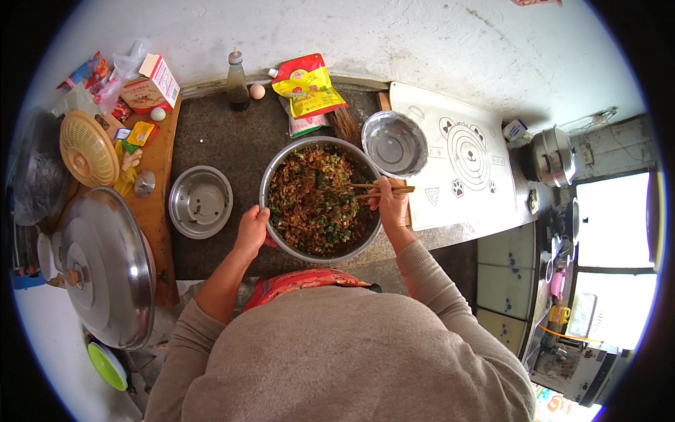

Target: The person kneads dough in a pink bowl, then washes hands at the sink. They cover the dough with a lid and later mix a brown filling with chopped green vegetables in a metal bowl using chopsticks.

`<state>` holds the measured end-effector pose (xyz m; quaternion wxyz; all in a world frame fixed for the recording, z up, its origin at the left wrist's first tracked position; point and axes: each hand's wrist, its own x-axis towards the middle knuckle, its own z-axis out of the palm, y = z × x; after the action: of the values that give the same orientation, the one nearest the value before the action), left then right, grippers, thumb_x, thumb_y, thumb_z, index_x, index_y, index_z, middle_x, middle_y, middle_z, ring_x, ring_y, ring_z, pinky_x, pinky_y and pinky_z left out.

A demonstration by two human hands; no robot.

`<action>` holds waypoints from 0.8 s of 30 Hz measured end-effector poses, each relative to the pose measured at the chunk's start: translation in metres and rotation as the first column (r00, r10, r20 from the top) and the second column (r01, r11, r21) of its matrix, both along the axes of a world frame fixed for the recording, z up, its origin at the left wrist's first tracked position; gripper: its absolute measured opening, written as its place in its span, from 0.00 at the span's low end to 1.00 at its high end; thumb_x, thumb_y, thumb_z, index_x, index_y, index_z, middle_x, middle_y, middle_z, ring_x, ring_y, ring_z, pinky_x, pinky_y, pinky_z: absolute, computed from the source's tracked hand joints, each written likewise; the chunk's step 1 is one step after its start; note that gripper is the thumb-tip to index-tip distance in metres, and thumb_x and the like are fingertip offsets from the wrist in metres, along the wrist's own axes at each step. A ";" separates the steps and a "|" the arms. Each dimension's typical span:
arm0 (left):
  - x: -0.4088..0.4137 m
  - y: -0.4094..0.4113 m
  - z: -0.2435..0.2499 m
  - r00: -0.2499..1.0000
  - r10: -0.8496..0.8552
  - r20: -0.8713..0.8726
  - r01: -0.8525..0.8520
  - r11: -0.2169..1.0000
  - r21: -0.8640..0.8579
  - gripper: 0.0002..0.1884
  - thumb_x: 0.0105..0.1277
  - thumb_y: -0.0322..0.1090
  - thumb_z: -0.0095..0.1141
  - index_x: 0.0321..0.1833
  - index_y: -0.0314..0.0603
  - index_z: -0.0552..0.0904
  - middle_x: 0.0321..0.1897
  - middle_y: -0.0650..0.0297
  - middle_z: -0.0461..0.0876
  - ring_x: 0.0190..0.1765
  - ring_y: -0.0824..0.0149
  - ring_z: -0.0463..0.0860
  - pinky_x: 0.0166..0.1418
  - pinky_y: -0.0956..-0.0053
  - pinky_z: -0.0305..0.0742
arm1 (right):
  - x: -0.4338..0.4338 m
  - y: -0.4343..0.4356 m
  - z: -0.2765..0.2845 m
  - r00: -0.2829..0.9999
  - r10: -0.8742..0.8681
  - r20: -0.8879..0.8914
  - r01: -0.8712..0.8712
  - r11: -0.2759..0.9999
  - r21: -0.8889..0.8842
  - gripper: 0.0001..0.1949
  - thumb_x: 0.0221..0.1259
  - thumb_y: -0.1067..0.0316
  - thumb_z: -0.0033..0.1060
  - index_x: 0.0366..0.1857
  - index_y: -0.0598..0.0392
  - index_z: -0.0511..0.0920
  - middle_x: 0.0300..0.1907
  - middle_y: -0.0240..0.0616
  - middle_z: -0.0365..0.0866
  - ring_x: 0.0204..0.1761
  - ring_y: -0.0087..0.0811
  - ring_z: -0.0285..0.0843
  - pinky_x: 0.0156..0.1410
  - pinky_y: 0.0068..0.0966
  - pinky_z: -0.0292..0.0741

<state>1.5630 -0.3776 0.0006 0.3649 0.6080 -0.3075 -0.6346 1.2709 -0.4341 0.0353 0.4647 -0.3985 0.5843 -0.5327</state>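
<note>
A large metal bowl [322, 258] stands before me on the dark countertop, filled with a chopped mixture [316, 198] of brown bits and green leaves. My left hand [253, 229] grips the bowl's rim on its left side, thumb on top. In my right hand [391, 205] is a pair of wooden chopsticks [403, 189], held at the right rim with the tips reaching into the food. The chopstick tips and nearby mixture look blurred. Just beyond that hand, a smaller metal basin [395, 143] with a wet-looking inside touches or nearly touches the big bowl.
Left of the bowl sits a metal basin [201, 202] with a few green scraps. Behind are a bottle [237, 79], an egg [257, 92] and a red-yellow pouch [306, 87]. A bear-print mat [464, 158] lies right. A large metal lid [108, 269] stands at left beside a wooden board [161, 211].
</note>
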 end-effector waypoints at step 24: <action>0.002 0.000 -0.003 1.000 0.027 0.007 -0.027 1.000 0.003 0.12 0.70 0.38 0.42 0.31 0.37 0.69 0.21 0.63 0.70 0.19 0.65 0.77 0.18 0.67 0.78 | 0.025 0.003 0.036 0.958 0.140 -0.251 -0.180 0.973 -0.142 0.09 0.62 0.66 0.55 0.30 0.61 0.78 0.20 0.29 0.76 0.21 0.14 0.68 0.24 0.15 0.68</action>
<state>1.5645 -0.3780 -0.0021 0.3714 0.6147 -0.2997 -0.6280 1.2959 -0.4306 0.0711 0.3981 -0.5427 0.5562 -0.4874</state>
